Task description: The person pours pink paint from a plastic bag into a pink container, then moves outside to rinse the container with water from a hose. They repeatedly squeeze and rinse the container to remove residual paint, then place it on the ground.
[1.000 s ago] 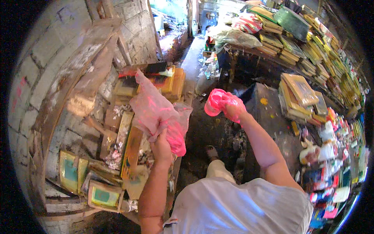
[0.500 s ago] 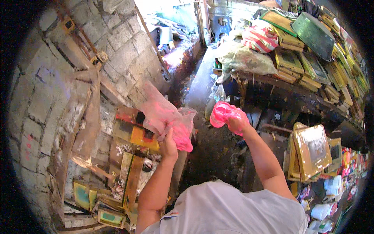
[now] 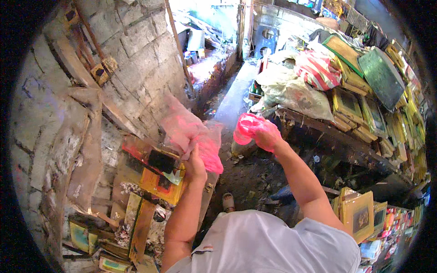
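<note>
My left hand [image 3: 195, 164] is closed on a crumpled, see-through plastic bag [image 3: 180, 127], stained pink and bright pink along its lower right side. The bag spreads above and beside my fingers. To the right, my right hand [image 3: 267, 135] is closed on a glossy, bright pink, rounded thing [image 3: 246, 126] with a ring-like outline. It looks like thin plastic or a small container; I cannot tell which. Bright pink also covers my right fingers, so their exact grip is partly hidden. The two hands are apart, both held up over the dark floor [image 3: 241, 186].
A block wall [image 3: 136, 50] and stacked wooden frames [image 3: 160, 182] are on my left. A raised shelf on my right bears pale sacks [image 3: 291, 91], a striped bag [image 3: 317, 70], a dark green tub [image 3: 381, 77] and many frames. More frames [image 3: 359, 216] stand at lower right.
The view has shifted, bringing more floor and a foot into sight. My right hand, with the pink thing, appears slightly further left. Both hands keep their hold.
</note>
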{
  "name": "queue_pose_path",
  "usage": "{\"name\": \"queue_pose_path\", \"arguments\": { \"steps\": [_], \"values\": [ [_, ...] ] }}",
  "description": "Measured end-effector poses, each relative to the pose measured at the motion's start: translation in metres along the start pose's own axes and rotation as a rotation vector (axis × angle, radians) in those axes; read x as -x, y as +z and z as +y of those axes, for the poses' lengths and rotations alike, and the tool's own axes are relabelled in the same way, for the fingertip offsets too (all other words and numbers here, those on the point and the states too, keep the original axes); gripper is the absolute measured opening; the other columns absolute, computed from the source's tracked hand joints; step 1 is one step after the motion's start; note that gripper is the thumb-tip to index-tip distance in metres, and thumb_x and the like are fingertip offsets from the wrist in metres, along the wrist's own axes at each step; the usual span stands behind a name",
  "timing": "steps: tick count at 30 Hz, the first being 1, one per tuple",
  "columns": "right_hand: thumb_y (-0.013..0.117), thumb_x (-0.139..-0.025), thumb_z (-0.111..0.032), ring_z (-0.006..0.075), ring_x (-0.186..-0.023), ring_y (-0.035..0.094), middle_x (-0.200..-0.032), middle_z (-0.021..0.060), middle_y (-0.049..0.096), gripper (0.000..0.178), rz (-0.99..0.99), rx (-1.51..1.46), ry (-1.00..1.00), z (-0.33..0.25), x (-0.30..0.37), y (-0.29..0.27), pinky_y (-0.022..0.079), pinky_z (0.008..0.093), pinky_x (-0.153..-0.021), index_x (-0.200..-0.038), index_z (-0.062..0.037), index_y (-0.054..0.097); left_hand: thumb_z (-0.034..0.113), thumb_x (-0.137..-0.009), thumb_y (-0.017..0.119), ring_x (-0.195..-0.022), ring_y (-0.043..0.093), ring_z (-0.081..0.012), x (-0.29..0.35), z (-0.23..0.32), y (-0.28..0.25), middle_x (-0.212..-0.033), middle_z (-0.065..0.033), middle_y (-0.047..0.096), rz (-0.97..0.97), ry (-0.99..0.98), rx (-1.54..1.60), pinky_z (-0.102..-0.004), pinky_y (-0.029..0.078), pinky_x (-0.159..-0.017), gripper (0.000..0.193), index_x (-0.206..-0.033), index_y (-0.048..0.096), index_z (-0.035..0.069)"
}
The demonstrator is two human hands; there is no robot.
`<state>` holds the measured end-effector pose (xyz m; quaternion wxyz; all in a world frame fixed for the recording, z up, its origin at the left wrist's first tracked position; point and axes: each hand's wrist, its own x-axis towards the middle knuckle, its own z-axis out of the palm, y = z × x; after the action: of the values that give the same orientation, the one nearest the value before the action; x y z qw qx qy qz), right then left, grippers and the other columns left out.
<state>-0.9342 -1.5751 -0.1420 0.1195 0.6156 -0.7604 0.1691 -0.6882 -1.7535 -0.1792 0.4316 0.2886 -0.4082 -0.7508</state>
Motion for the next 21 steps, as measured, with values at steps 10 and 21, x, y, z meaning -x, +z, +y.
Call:
{"name": "queue_pose_path", "arguments": {
  "steps": [10,21],
  "values": [
    [0.07,-0.082,-0.006,0.0342,-0.133,0.064,-0.141,0.007,0.071,0.051,-0.095,-0.013,-0.076,0.066,-0.123,0.032,0.059,0.0459,-0.104,-0.128,-0.0287,0.073,0.02,-0.107,0.061,-0.146,0.051,-0.0287,-0.102,-0.009,-0.001,-0.163,-0.0146,0.051,0.219,0.188,-0.149,-0.0417,0.038,-0.123,0.056,-0.156,0.051,-0.005],
    [0.072,-0.073,-0.001,0.0367,-0.127,0.067,-0.135,0.0074,0.073,0.062,-0.08,-0.05,-0.209,0.246,-0.212,0.098,0.059,0.0486,-0.102,-0.129,-0.0262,0.072,0.03,-0.108,0.064,-0.136,0.059,-0.0265,-0.209,-0.036,0.07,-0.157,-0.0129,0.058,0.574,0.111,-0.237,-0.0403,0.046,-0.114,0.056,-0.151,0.057,-0.005]
  ]
}}
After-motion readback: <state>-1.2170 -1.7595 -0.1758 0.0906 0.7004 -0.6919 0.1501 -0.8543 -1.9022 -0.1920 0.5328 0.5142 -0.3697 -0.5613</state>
